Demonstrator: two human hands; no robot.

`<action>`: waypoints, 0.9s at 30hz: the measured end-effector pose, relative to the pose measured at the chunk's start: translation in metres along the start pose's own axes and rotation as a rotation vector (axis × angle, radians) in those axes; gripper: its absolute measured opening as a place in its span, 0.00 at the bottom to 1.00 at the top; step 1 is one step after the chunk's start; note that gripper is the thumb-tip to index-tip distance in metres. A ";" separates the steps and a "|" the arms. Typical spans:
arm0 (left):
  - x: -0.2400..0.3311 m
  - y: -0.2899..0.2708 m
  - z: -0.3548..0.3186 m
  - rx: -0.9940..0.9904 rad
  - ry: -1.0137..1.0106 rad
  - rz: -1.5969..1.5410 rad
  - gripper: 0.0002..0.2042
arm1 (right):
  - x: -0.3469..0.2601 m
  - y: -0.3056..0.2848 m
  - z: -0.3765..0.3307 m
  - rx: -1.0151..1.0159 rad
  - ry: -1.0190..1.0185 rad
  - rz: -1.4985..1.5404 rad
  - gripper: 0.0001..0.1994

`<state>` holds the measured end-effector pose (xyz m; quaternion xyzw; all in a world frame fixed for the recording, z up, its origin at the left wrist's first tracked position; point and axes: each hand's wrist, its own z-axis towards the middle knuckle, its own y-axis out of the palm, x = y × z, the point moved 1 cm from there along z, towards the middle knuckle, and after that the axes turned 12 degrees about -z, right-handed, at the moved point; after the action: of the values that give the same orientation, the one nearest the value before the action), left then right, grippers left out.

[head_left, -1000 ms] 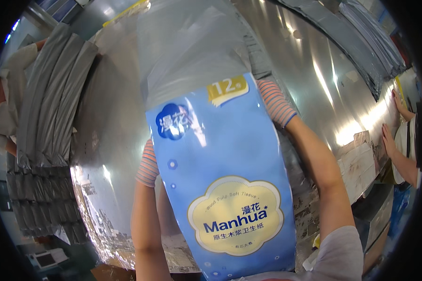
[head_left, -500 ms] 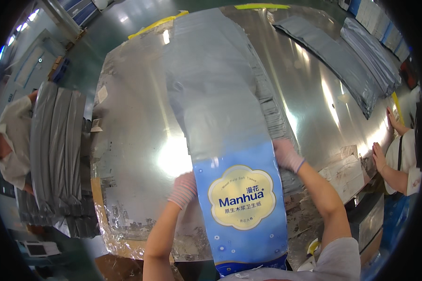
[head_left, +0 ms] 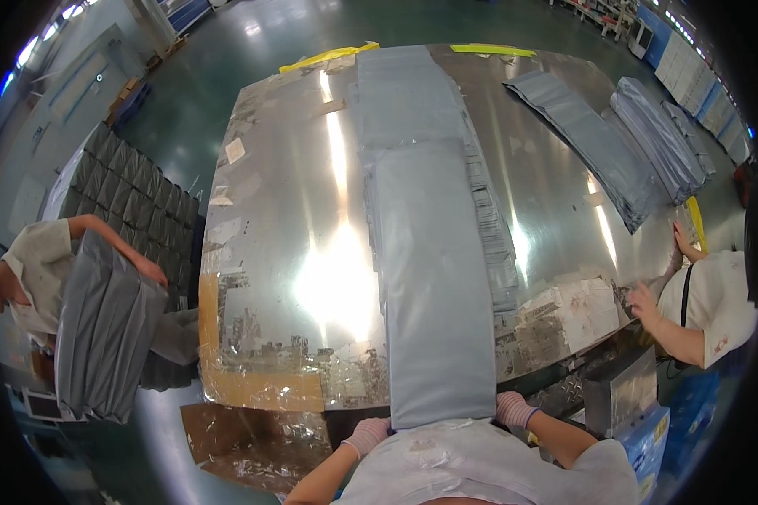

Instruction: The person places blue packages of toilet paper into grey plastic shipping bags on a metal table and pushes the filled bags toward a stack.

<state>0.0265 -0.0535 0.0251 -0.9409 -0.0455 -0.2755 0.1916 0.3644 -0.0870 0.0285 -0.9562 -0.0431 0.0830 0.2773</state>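
Note:
A long grey plastic packaging bag [head_left: 434, 278] lies flat down the middle of the metal table [head_left: 269, 227], its near end against my shirt. At its near left corner is my left hand [head_left: 368, 436], in a striped knit glove, fingers curled in at the edge. My right hand [head_left: 515, 410], gloved alike, is closed at the near right corner. Fingertips of both hands are partly hidden. Under the bag, more grey plastic sheets [head_left: 494, 244] show in a crumpled, layered edge on the right, and another grey length [head_left: 404, 97] extends to the far edge.
Folded grey bags [head_left: 581, 143] and a bundle [head_left: 657, 139] lie at the far right. A person [head_left: 38, 269] at left carries a grey bundle [head_left: 109, 324] near a tall grey stack [head_left: 126, 181]. Another person [head_left: 703, 303] stands at right. A cardboard box [head_left: 257, 446] sits below the near edge.
The blue printed part has gone from sight; plain grey plastic now lies on top. Both hands have come down toward my body. The person at left now carries the bundle beside a visible stack.

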 end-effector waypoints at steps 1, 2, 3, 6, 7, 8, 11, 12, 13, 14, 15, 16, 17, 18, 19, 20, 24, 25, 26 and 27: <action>-0.018 0.017 0.011 -0.030 0.065 -0.033 0.18 | 0.000 0.026 0.005 0.013 0.022 0.003 0.13; -0.035 0.031 0.024 -0.064 0.132 -0.064 0.18 | 0.001 0.050 0.012 0.026 0.046 0.010 0.13; -0.030 0.026 0.027 -0.034 0.108 -0.054 0.18 | 0.006 0.072 0.034 -0.022 -0.030 -0.033 0.15; -0.043 0.037 0.064 0.294 0.750 -0.131 0.18 | -0.019 0.041 0.025 0.569 -0.446 0.246 0.17; -0.024 0.031 0.060 0.304 0.753 -0.352 0.18 | -0.018 0.047 0.034 0.582 -0.421 0.192 0.19; -0.009 0.024 0.060 0.339 0.750 -0.367 0.18 | -0.019 0.055 0.049 0.585 -0.395 0.141 0.21; -0.003 0.022 0.082 0.477 0.740 0.032 0.17 | -0.054 0.039 0.054 0.605 -0.443 0.480 0.18; -0.010 0.025 0.086 0.519 0.751 0.234 0.17 | -0.074 0.009 0.032 0.593 -0.260 0.361 0.17; -0.012 0.021 0.090 0.563 0.822 0.511 0.18 | -0.069 0.024 0.046 0.685 -0.242 0.412 0.16; -0.017 0.019 0.092 0.648 0.889 0.764 0.18 | -0.067 0.049 0.063 0.756 -0.222 0.466 0.15; -0.028 0.017 0.090 0.779 0.958 0.993 0.18 | -0.064 0.071 0.073 0.837 -0.257 0.598 0.14; -0.013 0.009 0.062 0.407 0.865 0.324 0.19 | -0.056 0.092 0.081 0.929 -0.266 0.740 0.12; -0.026 0.019 0.057 0.355 0.703 0.607 0.18 | -0.049 0.109 0.084 1.017 -0.275 0.873 0.11; -0.011 0.005 0.030 0.217 0.592 -0.127 0.15 | -0.044 0.112 0.065 0.920 -0.149 1.047 0.10; -0.011 0.002 0.014 0.087 0.295 -0.566 0.12 | -0.043 0.110 0.041 0.833 -0.019 1.222 0.09; -0.031 0.012 0.009 0.266 0.500 -0.463 0.11 | -0.045 0.086 0.000 0.527 0.206 1.393 0.08; -0.083 0.028 -0.029 0.369 0.072 -0.384 0.12 | 0.011 0.125 -0.017 0.563 0.245 0.945 0.16; -0.063 0.022 -0.049 0.379 -0.027 -0.243 0.12 | 0.006 0.110 -0.024 0.562 0.168 1.068 0.20; -0.042 0.016 -0.069 0.389 -0.126 -0.099 0.11 | -0.002 0.092 -0.030 0.562 0.086 1.191 0.23; -0.030 0.018 -0.075 0.407 -0.019 -0.165 0.11 | -0.014 0.067 -0.036 0.567 0.021 1.276 0.27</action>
<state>-0.0333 -0.0982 0.0612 -0.8784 -0.1790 -0.2663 0.3541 0.3601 -0.1642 0.0245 -0.6864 0.5530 0.2283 0.4135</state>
